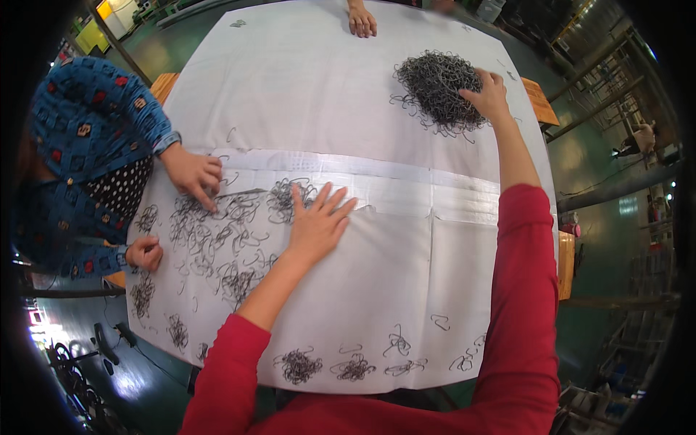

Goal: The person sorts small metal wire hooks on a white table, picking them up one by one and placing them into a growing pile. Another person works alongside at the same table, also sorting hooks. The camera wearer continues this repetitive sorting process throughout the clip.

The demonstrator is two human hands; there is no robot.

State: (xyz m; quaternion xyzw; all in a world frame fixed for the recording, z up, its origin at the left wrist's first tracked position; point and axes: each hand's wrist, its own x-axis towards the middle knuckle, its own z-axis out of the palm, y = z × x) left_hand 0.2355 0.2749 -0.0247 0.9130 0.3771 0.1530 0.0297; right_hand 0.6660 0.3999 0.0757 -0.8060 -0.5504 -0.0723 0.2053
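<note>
My left hand (319,223) lies on the white table cover with its fingers spread, holding nothing I can see. Its fingertips reach beside a small pile of dark bent wire hooks (283,197). Far to the right, my right hand (490,98) is at the right edge of a big heap of the same hooks (438,88). Thumb and fingers are apart there, and the fingertips touch the heap. Loosely spread hooks (206,239) lie left of my left forearm.
A co-worker in a blue patterned top (94,138) has one hand (194,174) among the hooks and another (145,254) at the left edge. Another person's hand (362,22) rests at the far edge. Small hook piles (301,366) line the near edge. Silvery tape (377,170) crosses the cover.
</note>
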